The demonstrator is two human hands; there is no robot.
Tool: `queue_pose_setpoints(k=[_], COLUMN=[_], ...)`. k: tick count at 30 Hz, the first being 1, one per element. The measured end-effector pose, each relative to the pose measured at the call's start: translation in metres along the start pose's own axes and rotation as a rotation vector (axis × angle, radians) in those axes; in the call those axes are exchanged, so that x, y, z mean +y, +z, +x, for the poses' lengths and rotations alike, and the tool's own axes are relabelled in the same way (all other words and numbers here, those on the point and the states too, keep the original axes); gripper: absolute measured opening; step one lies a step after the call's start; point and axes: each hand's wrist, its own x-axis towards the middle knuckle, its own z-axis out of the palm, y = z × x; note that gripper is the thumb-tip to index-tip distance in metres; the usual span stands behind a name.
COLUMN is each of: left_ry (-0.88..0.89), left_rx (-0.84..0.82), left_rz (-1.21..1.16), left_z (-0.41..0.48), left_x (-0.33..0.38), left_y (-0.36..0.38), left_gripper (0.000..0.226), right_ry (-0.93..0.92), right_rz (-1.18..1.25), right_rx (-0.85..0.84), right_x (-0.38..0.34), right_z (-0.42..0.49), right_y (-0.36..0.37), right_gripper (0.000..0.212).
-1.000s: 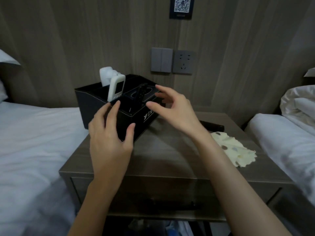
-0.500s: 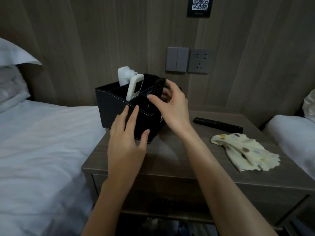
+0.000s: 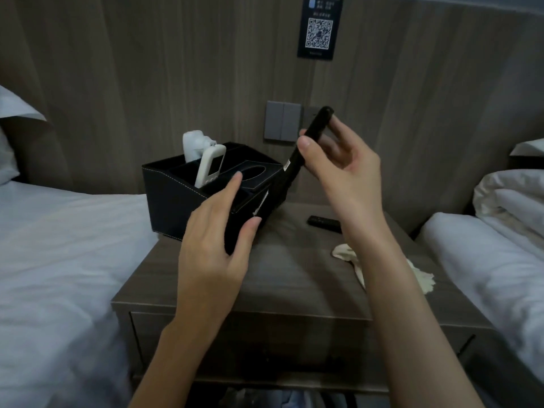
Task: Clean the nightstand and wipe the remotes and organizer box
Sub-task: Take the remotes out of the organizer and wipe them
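- The right hand (image 3: 344, 172) pinches a black remote (image 3: 293, 172) between thumb and fingers, tilted above the right end of the organizer box (image 3: 173, 204).
- The left hand (image 3: 215, 245) rests on the box's near corner, fingers straight.
- A white remote (image 3: 211, 164) stands in a box compartment.
- On the nightstand (image 3: 294, 278) lie a second black remote (image 3: 323, 222) and a cloth (image 3: 347, 253).

Matt, leather-look black organizer box (image 3: 173, 198) with pale stitching, on a nightstand (image 3: 294, 275) of dull wood grain; white remote (image 3: 210, 166) in smooth plastic, black remote (image 3: 312, 134) in faintly shiny plastic, cream cloth (image 3: 344, 251) soft and crumpled, bedding (image 3: 59, 260) of white fabric.
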Motion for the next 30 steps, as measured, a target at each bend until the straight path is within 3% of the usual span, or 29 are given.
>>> queue_pose_setpoints(k=[3,8,16,19,21,24,26,30], left_ry=[0.011,-0.144,-0.272,-0.385,-0.515,-0.648,-0.675,-0.720], left_rx=[-0.080,-0.303,-0.440,-0.454,-0.445,-0.415,-0.406,-0.407], left_rz=[-0.179,-0.484,-0.617,-0.727,-0.853,-0.938,-0.929,-0.882], left_z=[-0.001,-0.004,-0.003,-0.006,-0.008,-0.009,-0.008,-0.010], left_x=[0.018,0.039,0.039,0.042,0.043,0.044,0.042,0.035], left_y=[0.010,0.024,0.033,0.036,0.040,0.043,0.044,0.048], left_gripper=[0.049,0.053,0.054,0.059,0.060,0.060,0.058,0.052], right_ry=[0.042,0.131,0.195,0.241,0.209,0.157,0.232,0.295], right_rz=[-0.036,-0.115,-0.140,-0.137,-0.266,-0.763,-1.018,-1.127], right_rx=[-0.026,-0.089,-0.172,-0.191,-0.215,-0.245,-0.340,-0.459], right_x=[0.000,0.005,0.014,0.022,0.029,0.052,0.072,0.093], right_z=[-0.009,-0.027,-0.037,-0.035,-0.033,-0.029,-0.032,-0.039], right_y=[-0.016,-0.038,-0.059,-0.071,-0.085,-0.117,-0.131,-0.131], right_gripper=[0.049,0.048,0.036,0.044,0.043,0.039,0.039,0.040])
